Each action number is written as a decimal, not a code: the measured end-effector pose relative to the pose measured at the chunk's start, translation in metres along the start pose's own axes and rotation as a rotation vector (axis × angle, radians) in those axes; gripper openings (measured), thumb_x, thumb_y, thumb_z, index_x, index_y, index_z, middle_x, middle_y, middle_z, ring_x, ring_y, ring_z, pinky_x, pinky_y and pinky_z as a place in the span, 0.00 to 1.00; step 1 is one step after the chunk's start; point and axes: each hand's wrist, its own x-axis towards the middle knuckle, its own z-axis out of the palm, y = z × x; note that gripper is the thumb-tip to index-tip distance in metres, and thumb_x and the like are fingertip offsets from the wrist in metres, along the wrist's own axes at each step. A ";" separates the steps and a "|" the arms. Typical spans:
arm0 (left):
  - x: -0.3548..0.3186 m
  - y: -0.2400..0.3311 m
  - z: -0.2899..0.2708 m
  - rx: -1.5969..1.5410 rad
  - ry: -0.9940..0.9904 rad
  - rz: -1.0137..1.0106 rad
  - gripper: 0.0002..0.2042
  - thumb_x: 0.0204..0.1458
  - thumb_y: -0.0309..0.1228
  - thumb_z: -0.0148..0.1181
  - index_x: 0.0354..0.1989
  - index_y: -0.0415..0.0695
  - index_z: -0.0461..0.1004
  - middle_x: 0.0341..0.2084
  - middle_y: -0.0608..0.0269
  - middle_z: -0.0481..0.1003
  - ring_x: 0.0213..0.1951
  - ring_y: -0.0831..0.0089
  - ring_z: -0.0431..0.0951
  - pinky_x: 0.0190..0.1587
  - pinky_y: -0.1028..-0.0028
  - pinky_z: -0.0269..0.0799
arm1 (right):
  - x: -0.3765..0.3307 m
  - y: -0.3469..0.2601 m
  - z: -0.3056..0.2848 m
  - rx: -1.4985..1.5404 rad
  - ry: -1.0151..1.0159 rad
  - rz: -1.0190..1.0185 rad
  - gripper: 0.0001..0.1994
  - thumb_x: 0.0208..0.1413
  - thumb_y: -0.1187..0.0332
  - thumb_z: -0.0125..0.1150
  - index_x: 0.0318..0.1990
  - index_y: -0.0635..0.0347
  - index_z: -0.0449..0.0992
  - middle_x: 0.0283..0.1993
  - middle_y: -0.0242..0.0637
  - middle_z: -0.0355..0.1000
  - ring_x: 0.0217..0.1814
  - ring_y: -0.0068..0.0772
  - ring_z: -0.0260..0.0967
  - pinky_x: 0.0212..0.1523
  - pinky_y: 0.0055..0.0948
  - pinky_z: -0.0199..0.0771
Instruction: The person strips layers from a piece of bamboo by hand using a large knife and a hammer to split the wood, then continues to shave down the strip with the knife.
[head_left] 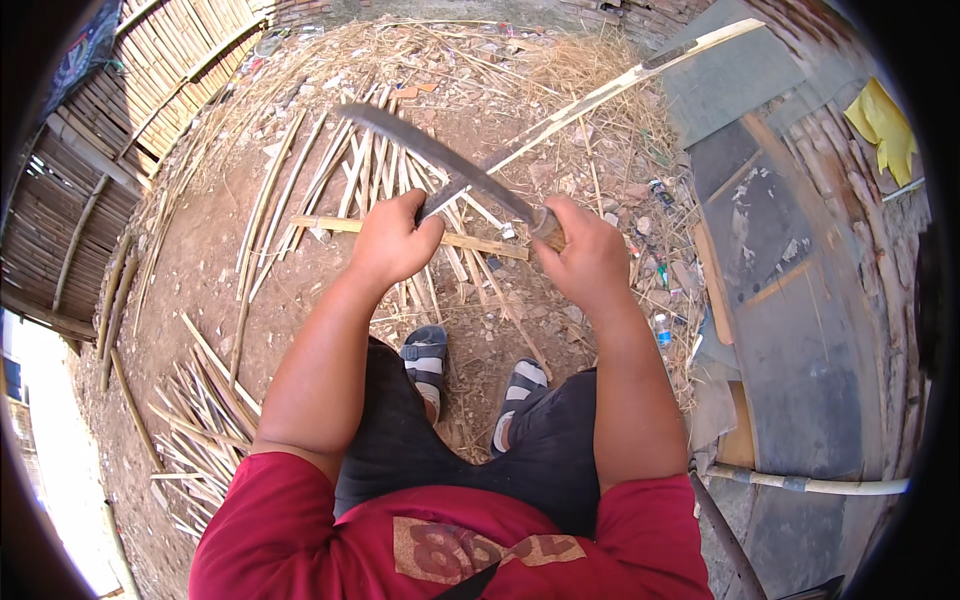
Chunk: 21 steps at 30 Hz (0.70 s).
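Note:
My right hand [588,258] is closed round the wooden handle of a machete [430,150]. Its long dark blade points up and to the left. In my left hand [398,240] is the near end of a long bamboo strip [570,118], which slants away to the far right. The blade crosses over this strip just beyond my left hand; whether they touch, I cannot tell. Below my left hand, a short flat piece of wood [480,245] lies crosswise over several pale split strips [365,160] spread on the ground.
Another pile of strips [205,430] lies at the lower left. Dark boards [800,370] cover the right side, with a yellow cloth-like sheet [882,130] beyond. A small plastic bottle [662,330] is near my right forearm. A bamboo wall [180,75] stands far left.

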 end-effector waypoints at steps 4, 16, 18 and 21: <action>-0.007 -0.004 -0.005 0.033 0.023 0.017 0.18 0.48 0.40 0.55 0.33 0.34 0.76 0.26 0.37 0.77 0.33 0.40 0.80 0.40 0.51 0.74 | 0.004 0.007 0.010 -0.043 -0.023 -0.002 0.15 0.51 0.65 0.71 0.46 0.53 0.77 0.35 0.44 0.79 0.37 0.55 0.78 0.36 0.45 0.75; -0.011 0.004 -0.002 0.193 0.106 0.098 0.24 0.55 0.52 0.67 0.33 0.37 0.77 0.24 0.45 0.78 0.30 0.47 0.81 0.36 0.54 0.75 | 0.006 0.008 0.005 -0.117 -0.167 0.067 0.15 0.52 0.63 0.71 0.45 0.55 0.77 0.34 0.45 0.79 0.39 0.54 0.79 0.39 0.47 0.77; -0.011 0.007 -0.007 0.268 0.082 0.079 0.24 0.55 0.52 0.68 0.32 0.38 0.76 0.24 0.46 0.79 0.31 0.46 0.81 0.36 0.53 0.75 | 0.006 0.017 0.003 -0.068 -0.187 0.154 0.16 0.52 0.63 0.71 0.46 0.55 0.77 0.35 0.46 0.79 0.41 0.55 0.79 0.40 0.48 0.77; -0.010 0.009 -0.003 0.301 0.098 0.082 0.23 0.55 0.51 0.68 0.30 0.39 0.74 0.25 0.46 0.79 0.32 0.45 0.80 0.37 0.52 0.75 | 0.012 0.043 0.003 0.073 -0.139 0.297 0.17 0.52 0.63 0.71 0.47 0.55 0.77 0.37 0.48 0.79 0.43 0.56 0.78 0.43 0.50 0.76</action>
